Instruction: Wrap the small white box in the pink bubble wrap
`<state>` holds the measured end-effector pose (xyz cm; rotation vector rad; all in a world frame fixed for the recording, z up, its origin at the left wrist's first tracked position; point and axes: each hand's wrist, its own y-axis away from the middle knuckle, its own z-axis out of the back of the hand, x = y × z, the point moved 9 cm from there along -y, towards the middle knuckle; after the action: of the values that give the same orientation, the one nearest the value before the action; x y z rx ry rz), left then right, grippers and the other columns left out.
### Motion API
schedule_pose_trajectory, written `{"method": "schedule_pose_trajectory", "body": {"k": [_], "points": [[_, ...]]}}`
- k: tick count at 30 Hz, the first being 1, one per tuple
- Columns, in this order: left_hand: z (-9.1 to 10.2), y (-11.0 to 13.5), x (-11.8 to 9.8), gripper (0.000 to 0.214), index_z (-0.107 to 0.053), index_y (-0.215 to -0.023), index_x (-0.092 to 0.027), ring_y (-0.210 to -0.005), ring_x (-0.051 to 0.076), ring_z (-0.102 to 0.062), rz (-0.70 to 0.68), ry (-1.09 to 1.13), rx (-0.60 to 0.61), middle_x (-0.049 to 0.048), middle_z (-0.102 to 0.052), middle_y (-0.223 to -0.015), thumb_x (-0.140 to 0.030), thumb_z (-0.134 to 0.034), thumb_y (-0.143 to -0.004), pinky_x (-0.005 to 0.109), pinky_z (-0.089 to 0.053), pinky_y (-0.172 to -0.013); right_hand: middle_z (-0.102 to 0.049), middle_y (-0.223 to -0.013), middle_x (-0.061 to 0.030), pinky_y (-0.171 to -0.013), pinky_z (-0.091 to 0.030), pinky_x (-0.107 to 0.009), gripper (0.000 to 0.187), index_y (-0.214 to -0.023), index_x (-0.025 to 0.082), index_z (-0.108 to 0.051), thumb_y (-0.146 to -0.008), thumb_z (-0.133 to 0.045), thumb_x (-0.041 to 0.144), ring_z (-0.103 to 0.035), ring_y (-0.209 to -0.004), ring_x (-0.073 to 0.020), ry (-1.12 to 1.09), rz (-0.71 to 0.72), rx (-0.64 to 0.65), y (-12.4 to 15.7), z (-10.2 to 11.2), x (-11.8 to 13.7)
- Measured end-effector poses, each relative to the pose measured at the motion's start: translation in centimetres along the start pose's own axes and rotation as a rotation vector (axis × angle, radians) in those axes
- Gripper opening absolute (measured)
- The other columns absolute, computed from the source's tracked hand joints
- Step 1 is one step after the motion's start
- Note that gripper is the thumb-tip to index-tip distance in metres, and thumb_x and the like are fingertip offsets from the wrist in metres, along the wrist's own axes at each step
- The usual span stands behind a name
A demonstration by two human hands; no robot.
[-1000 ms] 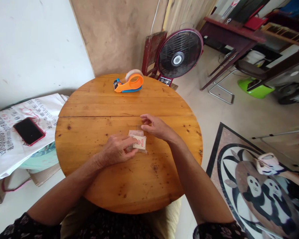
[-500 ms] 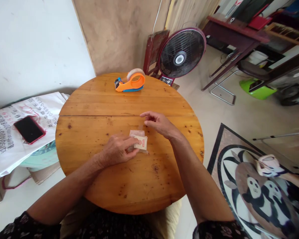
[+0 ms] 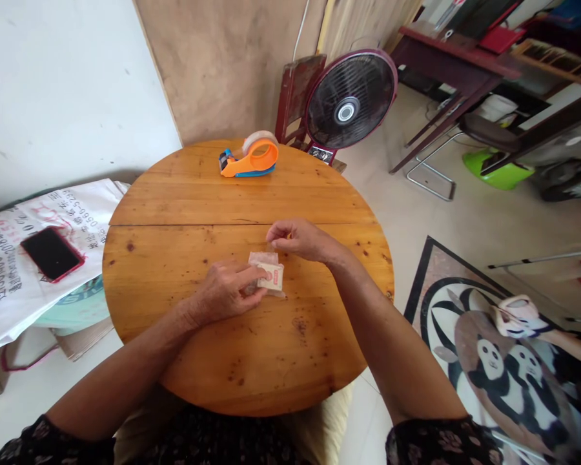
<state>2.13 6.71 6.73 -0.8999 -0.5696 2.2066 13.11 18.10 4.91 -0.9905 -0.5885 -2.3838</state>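
Note:
Near the middle of the round wooden table (image 3: 213, 368), my left hand (image 3: 227, 287) has its thumb and fingers on a small pale flat packet (image 3: 274, 279) with red print. A thin, see-through wrapper (image 3: 263, 258) lies under the packet and sticks out past its far edge. Just beyond it, my right hand (image 3: 300, 239) hovers with bent fingers, thumb and fingertips close together. Whatever might be between those fingertips is too small to make out.
An orange and blue tape dispenser (image 3: 252, 158) stands at the table's far edge. Behind it are a fan (image 3: 346, 111) and a chair (image 3: 295, 97). On the left, a phone (image 3: 53, 253) rests on a white printed sack (image 3: 4, 284). A person's arm (image 3: 569, 343) shows at far right.
My right hand's index finger, stretched out before, has curled down towards the thumb. The left hand stays on the packet. The whole view has shifted slightly.

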Motion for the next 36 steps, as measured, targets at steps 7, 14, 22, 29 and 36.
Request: {"method": "schedule_pose_trajectory", "body": {"k": [7,14,22,29,36], "points": [[0.3,-0.1,0.0,0.008,-0.070,-0.087,-0.019,-0.050,0.010,-0.045,0.007,0.012,-0.025,-0.0045,-0.053,-0.054,-0.022,-0.064,-0.082,0.024,-0.036,-0.054,-0.066,-0.070,0.0006,-0.062,-0.040,-0.023,0.011,-0.076,0.016,-0.068,-0.073,-0.057,0.018,-0.057,-0.066,-0.0122,-0.041,0.021,-0.114,1.5,0.3,1.1],[0.0,0.1,0.2,0.008,-0.072,-0.087,-0.021,-0.046,0.009,-0.043,0.019,0.018,-0.023,-0.0059,-0.052,-0.051,-0.023,-0.065,-0.083,0.023,-0.034,-0.051,-0.072,-0.073,0.0004,-0.066,-0.040,-0.024,0.014,-0.075,0.018,-0.070,-0.077,-0.058,0.011,-0.063,-0.071,-0.0133,0.065,0.043,-0.197,4.6,0.1,3.4],[-0.1,0.3,0.5,0.010,-0.072,-0.090,-0.022,-0.045,0.009,-0.045,0.043,0.006,-0.042,-0.0066,-0.051,-0.049,-0.023,-0.065,-0.083,0.023,-0.035,-0.051,-0.074,-0.082,-0.0008,-0.081,-0.036,-0.030,0.017,-0.076,0.020,-0.070,-0.085,-0.059,0.010,-0.063,-0.078,-0.0150,0.253,0.152,-0.311,6.9,-1.1,4.6],[-0.3,0.3,0.5,0.010,-0.070,-0.090,-0.021,-0.046,0.009,-0.044,0.043,0.013,-0.013,-0.0064,-0.051,-0.052,-0.026,-0.063,-0.085,0.023,-0.037,-0.053,-0.072,-0.090,-0.0023,-0.081,-0.035,-0.032,0.014,-0.085,0.023,-0.071,-0.090,-0.060,0.017,-0.063,-0.088,-0.0173,0.367,0.263,-0.437,8.3,-2.5,4.4],[-0.1,0.3,0.5,0.011,-0.070,-0.091,-0.021,-0.045,0.008,-0.041,0.036,0.012,-0.026,-0.0070,-0.049,-0.051,-0.024,-0.062,-0.085,0.023,-0.034,-0.052,-0.072,-0.111,-0.0045,-0.097,-0.034,-0.041,0.028,-0.110,0.025,-0.067,-0.090,-0.054,0.012,-0.062,-0.109,-0.0207,0.614,0.345,-0.452,10.5,-4.1,5.4]]}}
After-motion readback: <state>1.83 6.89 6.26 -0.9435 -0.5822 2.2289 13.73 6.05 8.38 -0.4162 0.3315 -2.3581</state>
